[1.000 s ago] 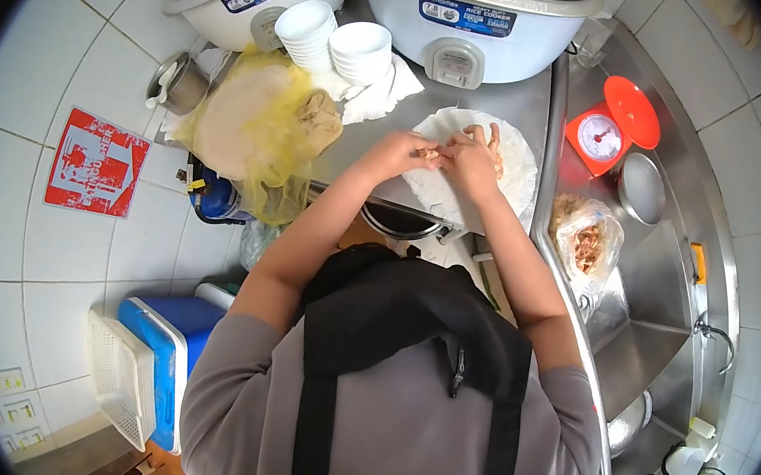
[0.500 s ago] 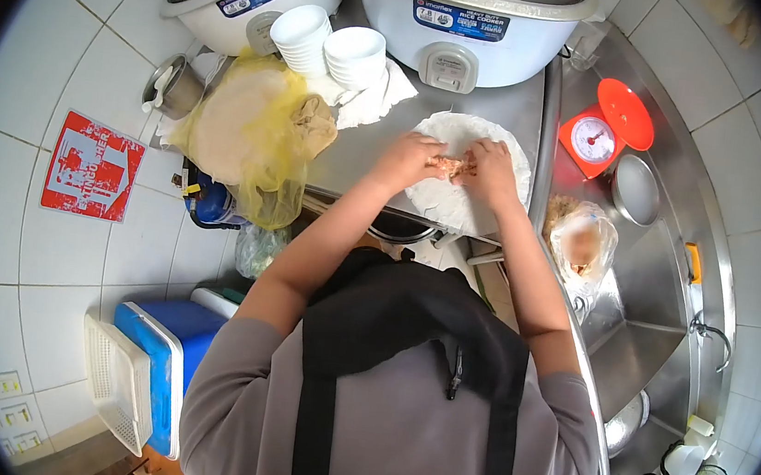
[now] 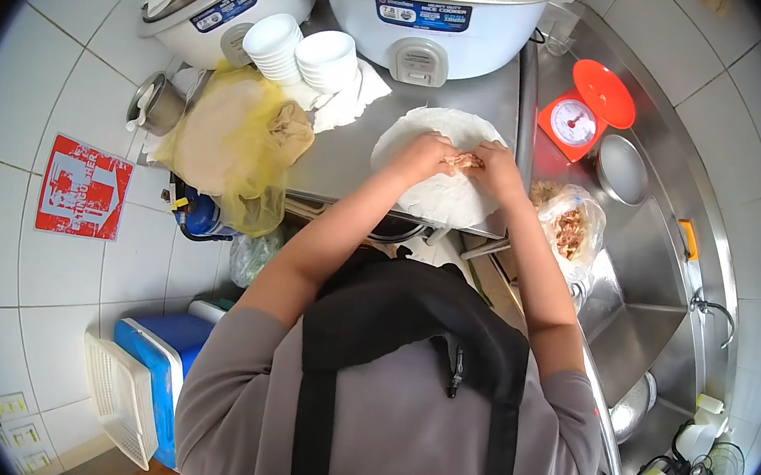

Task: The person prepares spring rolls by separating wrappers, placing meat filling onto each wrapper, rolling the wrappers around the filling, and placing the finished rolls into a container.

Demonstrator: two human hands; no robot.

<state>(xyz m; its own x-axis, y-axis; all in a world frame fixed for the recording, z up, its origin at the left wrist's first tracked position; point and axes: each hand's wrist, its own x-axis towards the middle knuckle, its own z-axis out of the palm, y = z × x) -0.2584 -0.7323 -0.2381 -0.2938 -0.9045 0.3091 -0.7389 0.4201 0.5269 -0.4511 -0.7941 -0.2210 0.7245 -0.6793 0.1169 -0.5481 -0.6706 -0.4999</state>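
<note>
A round, thin white wrapper point(image 3: 435, 202) lies flat on the steel counter, its edges uneven. On its upper right part sits a short strip of reddish-brown shredded filling point(image 3: 465, 161). My left hand point(image 3: 423, 157) has its fingers closed on the filling's left end. At the other end, my right hand point(image 3: 499, 172) pinches it with curled fingers. Both hands rest low over the wrapper, and the fingertips partly hide the filling. To the right of my right forearm, a clear plastic bag point(image 3: 592, 225) holds more of the same reddish filling.
Behind stand two large rice cookers point(image 3: 420, 33) point(image 3: 227, 22). White bowls point(image 3: 328, 60) are stacked on a cloth. Left is a yellow plastic bag point(image 3: 256, 183) around pale round sheets. A red scale point(image 3: 573, 123) and metal bowl point(image 3: 622, 168) sit right, beside the sink point(image 3: 642, 265).
The view has shifted, so the counter things appear further left. Relative to the wrapper, both hands and the filling have moved right. The fingers stay closed around the filling.
</note>
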